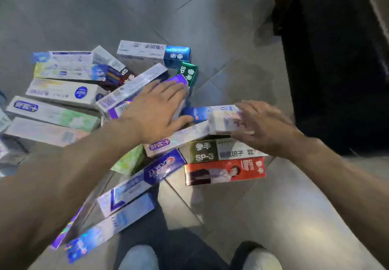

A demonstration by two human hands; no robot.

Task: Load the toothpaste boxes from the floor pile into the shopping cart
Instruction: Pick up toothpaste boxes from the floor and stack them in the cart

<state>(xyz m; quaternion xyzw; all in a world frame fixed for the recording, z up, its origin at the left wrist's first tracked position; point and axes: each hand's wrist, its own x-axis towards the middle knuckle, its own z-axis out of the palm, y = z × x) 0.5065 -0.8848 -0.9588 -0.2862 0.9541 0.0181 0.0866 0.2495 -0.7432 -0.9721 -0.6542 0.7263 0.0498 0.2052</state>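
The toothpaste boxes (88, 105) lie in a loose heap on the grey tiled floor (221, 37), filling the left and centre of the frame, some flat, some propped slantwise on others. The left hand (155, 111) reaches into the middle of the heap with fingers straight and spread, palm down on a purple-ended box (179, 81) that leans across its neighbours; the fingertips lie on its upper end and the thumb points right toward a blue-ended box (195, 113), and nothing is clasped. The right hand (263, 126), blurred, sits at centre right with fingers loosely bent around the near end of a pale white box (223, 120); whether it truly grips the box or only touches it cannot be told. Just below that hand lie an olive and white box marked SP-3 (223, 152) and, touching its lower edge, a red box (225, 171). A long blue and white box (136, 183) and another holographic box (109, 225) slant toward the lower left, partly under the left forearm. Bare floor opens across the top of the frame, above the heap, and at lower right, beyond the red box. A dark, tall mass (336, 59) closes off the upper right edge, well apart from the boxes. Two light shoes (141, 257) show at the bottom edge, below the pile.
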